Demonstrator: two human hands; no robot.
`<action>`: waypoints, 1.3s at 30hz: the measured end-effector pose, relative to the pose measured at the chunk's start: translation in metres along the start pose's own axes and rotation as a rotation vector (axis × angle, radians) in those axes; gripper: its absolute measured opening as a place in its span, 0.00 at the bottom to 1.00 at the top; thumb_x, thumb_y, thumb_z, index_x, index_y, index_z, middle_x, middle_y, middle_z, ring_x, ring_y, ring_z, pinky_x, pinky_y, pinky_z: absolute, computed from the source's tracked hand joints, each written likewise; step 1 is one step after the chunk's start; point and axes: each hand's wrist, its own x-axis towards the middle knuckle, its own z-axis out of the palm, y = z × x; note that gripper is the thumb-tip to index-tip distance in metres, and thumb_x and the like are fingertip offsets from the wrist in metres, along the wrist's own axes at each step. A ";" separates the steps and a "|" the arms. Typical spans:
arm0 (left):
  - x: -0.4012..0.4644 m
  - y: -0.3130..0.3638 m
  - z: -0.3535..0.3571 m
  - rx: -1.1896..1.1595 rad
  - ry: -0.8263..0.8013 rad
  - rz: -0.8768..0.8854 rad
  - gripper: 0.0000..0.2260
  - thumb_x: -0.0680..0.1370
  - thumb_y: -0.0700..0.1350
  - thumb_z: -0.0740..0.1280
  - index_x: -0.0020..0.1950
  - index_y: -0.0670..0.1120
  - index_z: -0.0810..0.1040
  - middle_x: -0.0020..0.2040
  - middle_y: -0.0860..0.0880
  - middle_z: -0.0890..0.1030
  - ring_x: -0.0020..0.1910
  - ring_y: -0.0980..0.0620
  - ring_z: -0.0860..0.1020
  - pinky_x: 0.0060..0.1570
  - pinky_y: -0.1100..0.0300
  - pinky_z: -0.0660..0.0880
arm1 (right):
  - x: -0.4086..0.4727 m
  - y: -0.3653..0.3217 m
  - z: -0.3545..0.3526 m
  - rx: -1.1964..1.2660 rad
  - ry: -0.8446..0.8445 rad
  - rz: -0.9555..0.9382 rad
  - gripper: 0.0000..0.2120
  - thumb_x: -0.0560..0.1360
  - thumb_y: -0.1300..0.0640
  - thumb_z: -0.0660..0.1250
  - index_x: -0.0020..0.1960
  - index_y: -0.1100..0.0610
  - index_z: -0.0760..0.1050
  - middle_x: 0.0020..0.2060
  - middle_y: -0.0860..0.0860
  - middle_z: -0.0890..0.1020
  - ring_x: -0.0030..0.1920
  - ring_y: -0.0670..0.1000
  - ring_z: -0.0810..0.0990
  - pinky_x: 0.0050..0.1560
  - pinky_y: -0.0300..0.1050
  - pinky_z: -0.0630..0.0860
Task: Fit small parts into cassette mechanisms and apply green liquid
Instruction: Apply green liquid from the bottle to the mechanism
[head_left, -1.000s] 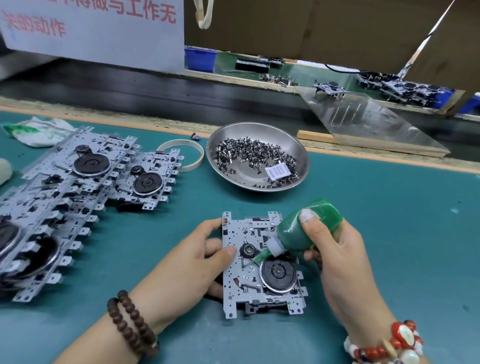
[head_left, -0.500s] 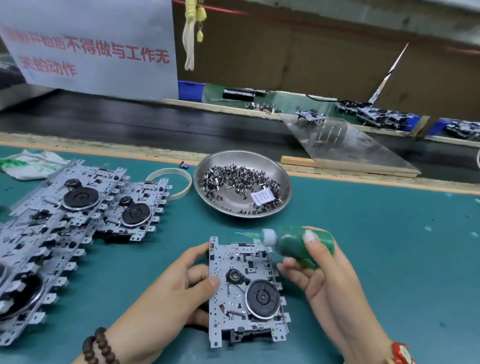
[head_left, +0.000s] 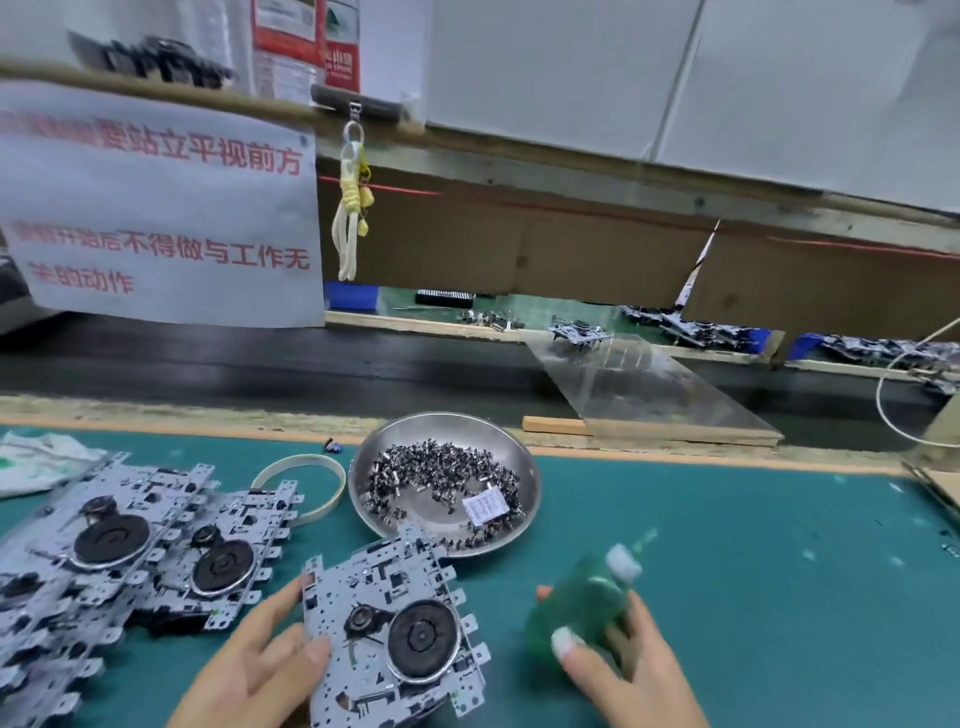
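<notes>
Since the frame half a second back, the green bottle (head_left: 582, 608) has swung away from the cassette mechanism (head_left: 395, 631), its white nozzle now aimed up and to the right, long axis slanting that way. Right hand (head_left: 623, 670) curls its grip around the bottle; left hand (head_left: 260, 670) pinches the mechanism's left edge, tilting it. Both sit above a teal bench (head_left: 727, 571) beside a steel dish (head_left: 519, 467) of small parts (head_left: 415, 478) (with a paper slip). More mechanisms (head_left: 130, 551) are stacked left. Behind runs a dark conveyor (head_left: 260, 364) under a white sign (head_left: 161, 208).
</notes>
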 end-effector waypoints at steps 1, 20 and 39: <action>0.001 0.004 0.000 0.007 0.008 0.015 0.17 0.74 0.31 0.63 0.58 0.49 0.76 0.41 0.45 0.85 0.42 0.49 0.82 0.40 0.57 0.73 | 0.001 0.004 -0.001 -0.156 0.043 -0.009 0.22 0.66 0.69 0.73 0.53 0.52 0.71 0.43 0.46 0.85 0.41 0.41 0.82 0.43 0.26 0.73; 0.063 0.069 0.113 -0.153 -0.337 0.106 0.11 0.76 0.35 0.61 0.51 0.50 0.77 0.41 0.44 0.85 0.31 0.52 0.82 0.26 0.62 0.77 | 0.018 -0.055 -0.050 0.090 0.001 -0.042 0.09 0.77 0.62 0.58 0.49 0.59 0.78 0.40 0.57 0.85 0.34 0.60 0.84 0.36 0.48 0.77; 0.230 0.028 0.260 0.339 -0.413 0.078 0.27 0.75 0.37 0.67 0.71 0.47 0.62 0.47 0.57 0.75 0.46 0.55 0.78 0.51 0.58 0.78 | 0.228 -0.079 -0.099 0.448 0.210 0.107 0.08 0.78 0.60 0.61 0.50 0.65 0.74 0.33 0.57 0.84 0.29 0.48 0.82 0.23 0.33 0.75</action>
